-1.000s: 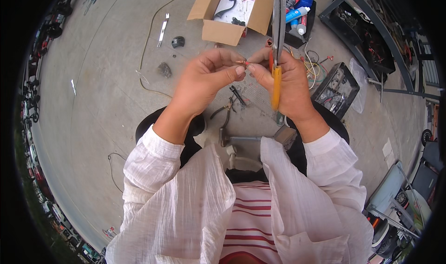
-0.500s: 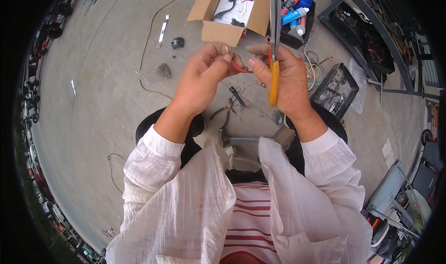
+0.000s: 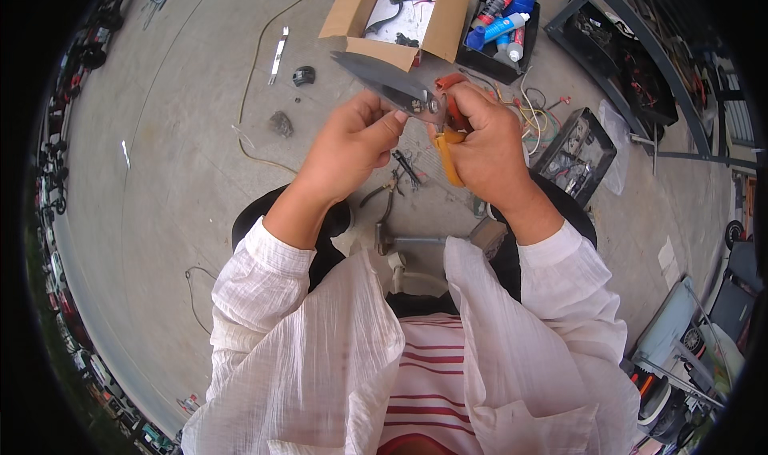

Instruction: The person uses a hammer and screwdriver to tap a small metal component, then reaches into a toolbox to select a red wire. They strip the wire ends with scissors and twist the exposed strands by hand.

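Observation:
In my right hand (image 3: 484, 131) is a pair of shears (image 3: 388, 87), gripped by its yellow and orange handles. Its broad dark blades point to the upper left and look nearly closed, passing just over the fingertips of my left hand (image 3: 352, 139). Those left fingers are pinched together on a red wire seen a moment ago, which the blades and fingers now mostly hide. Below my hands a pair of pliers (image 3: 388, 195) lies on the floor beside some small black pieces (image 3: 410, 169). Nearer to me rests a hammer (image 3: 400, 239).
Beyond my hands stands an open cardboard box (image 3: 444, 19) with black parts inside. Next to it, a black bin (image 3: 490, 63) holds tubes and bottles. Loose wires (image 3: 536, 119), a parts tray (image 3: 588, 147) and a metal rack (image 3: 632, 95) are on the right. A cable (image 3: 258, 47) runs along the left.
The shears have swung from pointing away from me to lying leftward across my left fingertips. My right hand has turned with them. The red wire has gone out of sight.

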`<act>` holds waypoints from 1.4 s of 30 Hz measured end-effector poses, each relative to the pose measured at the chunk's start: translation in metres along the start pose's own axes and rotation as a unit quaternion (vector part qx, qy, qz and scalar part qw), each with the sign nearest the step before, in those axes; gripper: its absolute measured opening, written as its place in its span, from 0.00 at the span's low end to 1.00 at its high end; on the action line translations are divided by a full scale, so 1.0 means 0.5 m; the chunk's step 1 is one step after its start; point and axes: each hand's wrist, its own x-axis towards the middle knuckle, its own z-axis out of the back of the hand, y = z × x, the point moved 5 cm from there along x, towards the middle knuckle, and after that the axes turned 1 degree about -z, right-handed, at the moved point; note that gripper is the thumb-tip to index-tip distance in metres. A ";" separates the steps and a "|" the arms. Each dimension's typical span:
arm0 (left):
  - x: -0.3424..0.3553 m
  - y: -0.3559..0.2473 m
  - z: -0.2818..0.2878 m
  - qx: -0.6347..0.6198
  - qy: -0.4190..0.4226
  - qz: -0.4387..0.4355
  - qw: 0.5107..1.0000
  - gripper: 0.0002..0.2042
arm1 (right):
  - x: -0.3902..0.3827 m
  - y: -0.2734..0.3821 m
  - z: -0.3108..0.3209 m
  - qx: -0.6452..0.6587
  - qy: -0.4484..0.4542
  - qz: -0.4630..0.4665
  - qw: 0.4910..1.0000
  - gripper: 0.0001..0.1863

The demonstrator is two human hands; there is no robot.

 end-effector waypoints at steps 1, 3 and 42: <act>0.000 0.001 0.001 0.013 -0.010 -0.003 1.000 0.08 | -0.001 0.001 -0.002 0.001 0.000 0.009 1.000 0.20; 0.002 0.003 0.000 0.038 -0.031 -0.009 0.999 0.09 | -0.001 -0.001 -0.004 -0.019 -0.007 0.001 1.000 0.19; -0.010 -0.028 0.007 0.174 -0.025 -0.104 0.979 0.11 | 0.007 -0.039 -0.016 0.256 0.099 -0.181 0.944 0.06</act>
